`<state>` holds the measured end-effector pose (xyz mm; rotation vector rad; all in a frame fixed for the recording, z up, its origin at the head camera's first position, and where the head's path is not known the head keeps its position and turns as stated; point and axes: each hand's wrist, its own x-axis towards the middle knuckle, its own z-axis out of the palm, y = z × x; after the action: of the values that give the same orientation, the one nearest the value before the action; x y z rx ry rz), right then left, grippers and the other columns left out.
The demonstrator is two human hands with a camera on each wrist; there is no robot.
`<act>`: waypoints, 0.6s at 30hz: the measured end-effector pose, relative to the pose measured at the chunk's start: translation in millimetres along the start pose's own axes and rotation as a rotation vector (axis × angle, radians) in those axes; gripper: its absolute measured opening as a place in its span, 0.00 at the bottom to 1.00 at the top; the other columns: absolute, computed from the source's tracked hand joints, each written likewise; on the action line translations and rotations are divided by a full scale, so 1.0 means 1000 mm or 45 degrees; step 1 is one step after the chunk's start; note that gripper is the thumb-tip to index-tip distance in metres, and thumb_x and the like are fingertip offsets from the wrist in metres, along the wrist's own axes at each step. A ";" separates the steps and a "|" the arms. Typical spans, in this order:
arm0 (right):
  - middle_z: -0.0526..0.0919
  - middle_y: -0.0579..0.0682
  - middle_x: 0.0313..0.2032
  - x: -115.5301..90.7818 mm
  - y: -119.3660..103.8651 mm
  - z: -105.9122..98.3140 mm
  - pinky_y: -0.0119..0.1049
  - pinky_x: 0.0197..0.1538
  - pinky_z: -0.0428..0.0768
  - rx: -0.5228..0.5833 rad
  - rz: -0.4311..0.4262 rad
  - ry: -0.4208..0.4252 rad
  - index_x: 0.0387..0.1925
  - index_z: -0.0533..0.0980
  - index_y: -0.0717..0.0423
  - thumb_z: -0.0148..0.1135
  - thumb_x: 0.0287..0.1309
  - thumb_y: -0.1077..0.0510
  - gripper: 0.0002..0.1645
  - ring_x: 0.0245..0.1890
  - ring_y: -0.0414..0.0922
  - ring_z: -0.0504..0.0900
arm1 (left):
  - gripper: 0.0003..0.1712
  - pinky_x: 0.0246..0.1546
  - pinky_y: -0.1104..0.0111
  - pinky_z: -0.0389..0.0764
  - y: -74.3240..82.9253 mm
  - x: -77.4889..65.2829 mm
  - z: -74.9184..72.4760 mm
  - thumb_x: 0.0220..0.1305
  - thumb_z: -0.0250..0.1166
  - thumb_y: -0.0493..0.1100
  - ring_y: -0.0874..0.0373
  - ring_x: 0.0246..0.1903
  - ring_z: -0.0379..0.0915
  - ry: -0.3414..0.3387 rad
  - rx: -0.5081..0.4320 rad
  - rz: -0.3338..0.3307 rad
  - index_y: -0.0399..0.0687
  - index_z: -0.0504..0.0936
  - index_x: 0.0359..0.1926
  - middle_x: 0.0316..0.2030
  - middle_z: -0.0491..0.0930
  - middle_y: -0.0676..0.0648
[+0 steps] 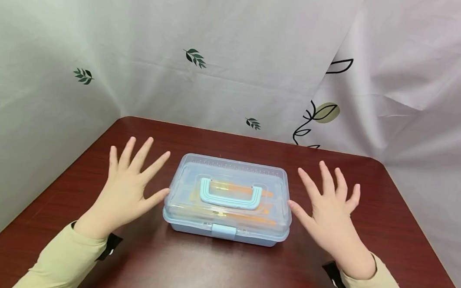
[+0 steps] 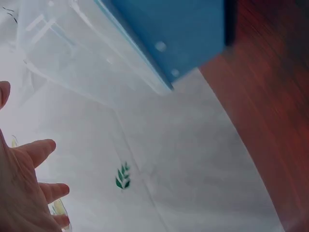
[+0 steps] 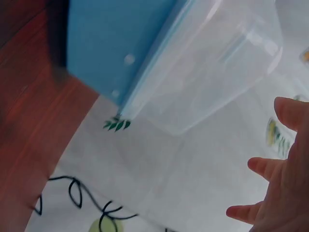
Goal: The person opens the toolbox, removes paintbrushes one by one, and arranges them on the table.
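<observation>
A pale blue plastic storage box [image 1: 226, 231] with a clear lid [image 1: 181, 193] sits on the table, its front latch [image 1: 223, 231] down. On top, a light blue handle [image 1: 230, 201] lies folded toward the front. Orange and yellow items [image 1: 246, 218] show blurrily through the lid. My left hand [image 1: 128, 191] is spread beside the box's left side, thumb tip near the lid edge. On the other side, my right hand [image 1: 330, 214] is likewise spread, its thumb tip near the lid's right edge. Both wrist views show the blue box side [image 2: 169, 34] with fingers apart from it.
The dark red wooden table [image 1: 224, 270] has rounded far corners. White cloth [image 1: 233, 92] with leaf prints hangs behind it and along both sides. Black straps [image 1: 110, 246] show under the sleeve cuffs.
</observation>
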<state>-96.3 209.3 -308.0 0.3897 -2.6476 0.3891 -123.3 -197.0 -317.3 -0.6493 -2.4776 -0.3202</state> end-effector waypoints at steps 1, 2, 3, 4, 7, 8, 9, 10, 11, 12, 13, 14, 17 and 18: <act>0.49 0.63 0.70 0.000 -0.003 0.000 0.74 0.58 0.32 -0.001 -0.020 0.003 0.68 0.61 0.43 0.61 0.55 0.39 0.41 0.68 0.68 0.41 | 0.44 0.62 0.32 0.33 0.003 0.001 0.000 0.63 0.34 0.75 0.32 0.70 0.36 0.006 -0.005 0.021 0.55 0.65 0.68 0.70 0.52 0.37; 0.50 0.63 0.70 0.000 -0.005 0.001 0.74 0.57 0.33 -0.003 -0.039 0.007 0.68 0.61 0.43 0.61 0.55 0.39 0.41 0.68 0.67 0.42 | 0.43 0.62 0.32 0.35 0.005 0.001 0.001 0.64 0.34 0.75 0.32 0.70 0.38 0.010 -0.010 0.042 0.55 0.65 0.68 0.70 0.53 0.36; 0.50 0.62 0.70 0.000 -0.008 0.002 0.75 0.57 0.34 -0.004 -0.058 0.008 0.68 0.61 0.43 0.61 0.55 0.40 0.40 0.68 0.67 0.42 | 0.43 0.63 0.33 0.36 0.007 0.001 0.001 0.64 0.35 0.75 0.32 0.69 0.39 0.009 -0.017 0.059 0.55 0.65 0.67 0.70 0.53 0.36; 0.50 0.62 0.70 0.000 -0.010 0.003 0.75 0.57 0.35 -0.006 -0.076 0.009 0.68 0.61 0.43 0.60 0.55 0.39 0.40 0.68 0.67 0.42 | 0.43 0.63 0.33 0.37 0.009 0.001 0.001 0.64 0.35 0.75 0.32 0.69 0.40 0.010 -0.027 0.075 0.55 0.66 0.67 0.69 0.54 0.36; 0.51 0.61 0.70 -0.001 -0.016 0.007 0.74 0.57 0.37 -0.012 -0.131 0.010 0.67 0.62 0.43 0.55 0.58 0.34 0.39 0.68 0.66 0.44 | 0.43 0.63 0.34 0.41 0.014 0.001 0.003 0.64 0.36 0.75 0.32 0.68 0.43 0.004 -0.051 0.109 0.53 0.67 0.66 0.68 0.56 0.35; 0.51 0.61 0.69 -0.002 -0.018 0.008 0.73 0.57 0.38 -0.011 -0.149 0.014 0.67 0.63 0.43 0.51 0.60 0.31 0.39 0.68 0.66 0.45 | 0.43 0.63 0.35 0.42 0.015 0.000 0.003 0.64 0.37 0.75 0.32 0.68 0.44 -0.005 -0.063 0.114 0.52 0.67 0.66 0.68 0.56 0.35; 0.52 0.61 0.69 -0.002 -0.020 0.010 0.73 0.57 0.38 -0.008 -0.169 0.019 0.67 0.63 0.44 0.46 0.61 0.29 0.39 0.67 0.66 0.46 | 0.43 0.64 0.35 0.44 0.016 0.000 0.004 0.63 0.38 0.74 0.32 0.68 0.45 -0.020 -0.076 0.113 0.52 0.68 0.66 0.68 0.57 0.35; 0.53 0.62 0.69 -0.003 -0.022 0.012 0.72 0.58 0.39 -0.007 -0.193 0.028 0.66 0.64 0.45 0.41 0.61 0.27 0.40 0.67 0.66 0.47 | 0.43 0.63 0.36 0.46 0.016 -0.001 0.004 0.63 0.41 0.74 0.32 0.67 0.46 -0.037 -0.091 0.113 0.52 0.68 0.66 0.67 0.57 0.34; 0.53 0.62 0.69 -0.003 -0.024 0.014 0.71 0.58 0.40 -0.003 -0.216 0.039 0.65 0.65 0.46 0.37 0.62 0.25 0.42 0.66 0.66 0.48 | 0.42 0.63 0.37 0.49 0.016 -0.002 0.004 0.63 0.45 0.73 0.32 0.67 0.47 -0.057 -0.107 0.108 0.52 0.68 0.66 0.67 0.58 0.34; 0.54 0.62 0.68 -0.004 -0.026 0.016 0.71 0.58 0.41 -0.002 -0.241 0.050 0.65 0.66 0.46 0.33 0.62 0.25 0.43 0.65 0.66 0.49 | 0.41 0.62 0.38 0.52 0.017 -0.003 0.005 0.62 0.49 0.72 0.33 0.67 0.48 -0.082 -0.128 0.096 0.52 0.67 0.66 0.67 0.58 0.35; 0.55 0.62 0.68 -0.004 -0.028 0.018 0.70 0.58 0.42 -0.002 -0.269 0.063 0.64 0.67 0.47 0.31 0.62 0.24 0.44 0.65 0.66 0.50 | 0.40 0.61 0.39 0.55 0.017 -0.004 0.005 0.61 0.54 0.70 0.33 0.66 0.49 -0.110 -0.152 0.084 0.52 0.67 0.67 0.67 0.58 0.35; 0.56 0.62 0.68 -0.005 -0.030 0.021 0.70 0.57 0.43 0.002 -0.299 0.078 0.63 0.68 0.47 0.29 0.62 0.24 0.44 0.64 0.65 0.52 | 0.40 0.60 0.40 0.58 0.016 -0.005 0.006 0.59 0.59 0.67 0.34 0.66 0.50 -0.139 -0.180 0.073 0.53 0.66 0.67 0.68 0.57 0.36; 0.59 0.63 0.66 -0.007 -0.036 0.026 0.68 0.57 0.47 0.016 -0.390 0.112 0.60 0.70 0.47 0.30 0.64 0.27 0.41 0.63 0.64 0.55 | 0.43 0.55 0.43 0.67 0.016 -0.009 0.008 0.53 0.69 0.57 0.37 0.65 0.54 -0.230 -0.273 0.030 0.53 0.65 0.68 0.68 0.57 0.38; 0.60 0.63 0.65 -0.007 -0.038 0.028 0.67 0.56 0.48 0.027 -0.420 0.120 0.60 0.70 0.48 0.31 0.64 0.28 0.40 0.62 0.63 0.56 | 0.44 0.54 0.44 0.69 0.016 -0.011 0.008 0.52 0.70 0.55 0.39 0.65 0.54 -0.261 -0.297 0.011 0.54 0.64 0.69 0.68 0.57 0.38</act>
<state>-87.9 166.8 -327.4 0.7804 -2.4317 0.3207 -111.3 -184.4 -328.8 -0.8237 -2.6545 -0.5719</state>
